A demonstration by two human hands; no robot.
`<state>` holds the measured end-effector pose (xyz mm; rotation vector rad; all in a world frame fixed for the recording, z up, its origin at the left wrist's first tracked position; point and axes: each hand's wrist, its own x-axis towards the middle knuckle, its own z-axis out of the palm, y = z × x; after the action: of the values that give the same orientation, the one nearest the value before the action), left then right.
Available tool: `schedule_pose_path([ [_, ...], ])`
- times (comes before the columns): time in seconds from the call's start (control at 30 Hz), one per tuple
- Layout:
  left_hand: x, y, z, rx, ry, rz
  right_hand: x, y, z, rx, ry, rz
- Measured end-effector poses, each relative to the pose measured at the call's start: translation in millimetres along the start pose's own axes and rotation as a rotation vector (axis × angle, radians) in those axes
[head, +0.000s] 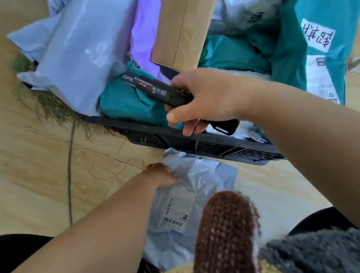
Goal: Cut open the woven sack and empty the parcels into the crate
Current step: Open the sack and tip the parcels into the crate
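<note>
Left hand [161, 175] at 6 o'clock, gripping the edge of a pale mailer [195, 193] on the floor [17, 145], just beside the crate [210, 148]. Right hand [206, 99] at centre, curled round a black cutter [157, 89] above the crate. Parcels [232, 57] heaped inside, from 11 to 2 o'clock.

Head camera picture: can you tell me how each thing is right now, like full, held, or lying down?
Crate: heaped with parcels, some sticking up over the rim.
Utility knife: held over the crate; blade not visible.
Right hand: grips the utility knife.
Left hand: touches the grey parcel's edge.
Grey parcel: lying on the floor outside the crate, label up.
Cardboard box: tilted, propped among the parcels.
</note>
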<state>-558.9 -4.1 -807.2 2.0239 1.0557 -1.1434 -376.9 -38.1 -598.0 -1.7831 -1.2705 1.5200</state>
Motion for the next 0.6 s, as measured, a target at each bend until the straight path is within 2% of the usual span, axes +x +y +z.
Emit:
schedule_pose_path([
  [0.03, -4, 2, -2, -0.007, -0.003, 0.017, 0, 1, -1, 0.002, 0.003, -0.004],
  [0.13, -18, 10, -9, -0.118, 0.172, 0.097, 1, 2, -2, 0.003, 0.013, -0.008],
  [0.2, -33, 18, -22, -0.2, 0.217, 0.144, 2, 3, -5, 0.01, 0.009, -0.014],
  [0.27, -52, 25, -48, -0.221, 0.113, 0.164, 2, 1, -9, 0.01, -0.005, -0.026],
  [0.4, -109, 34, -113, -0.039, -0.181, 0.276, -2, -8, -27, -0.021, -0.047, -0.065],
  [0.47, -139, 36, -135, -0.008, -0.232, 0.338, -6, -15, -38, -0.021, -0.044, -0.084],
  [0.53, -164, 37, -153, -0.043, -0.132, 0.429, -11, -26, -51, -0.038, 0.011, -0.117],
  [0.6, -186, 43, -175, -0.199, 0.025, 0.528, -19, -36, -63, -0.077, 0.087, -0.145],
])
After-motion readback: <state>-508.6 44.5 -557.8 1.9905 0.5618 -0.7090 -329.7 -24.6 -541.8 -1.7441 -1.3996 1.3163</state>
